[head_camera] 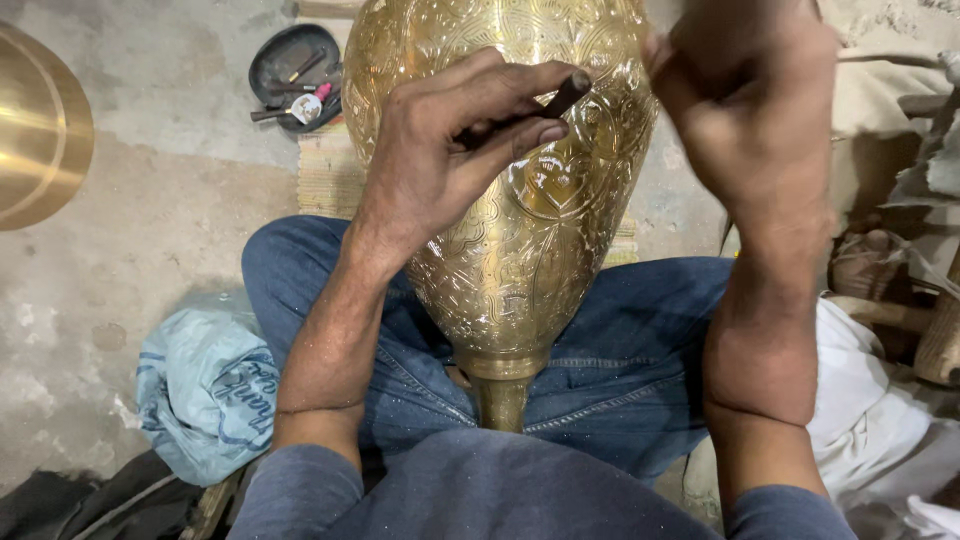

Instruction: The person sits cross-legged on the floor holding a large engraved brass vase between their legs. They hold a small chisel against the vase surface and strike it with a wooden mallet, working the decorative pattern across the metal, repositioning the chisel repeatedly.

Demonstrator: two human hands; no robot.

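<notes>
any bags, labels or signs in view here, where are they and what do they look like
Plastic bag: on the floor beside the person's left knee, crumpled, pale blue with dark blue print.
Small tag or label: in the dark round tray at the top, white with a pink-red part; too small to tell more.
No signs or screens.

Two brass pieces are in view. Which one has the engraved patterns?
The big brass vase lying across the person's lap, under the left hand holding a chisel. The brass piece at the left edge is smooth.
</notes>
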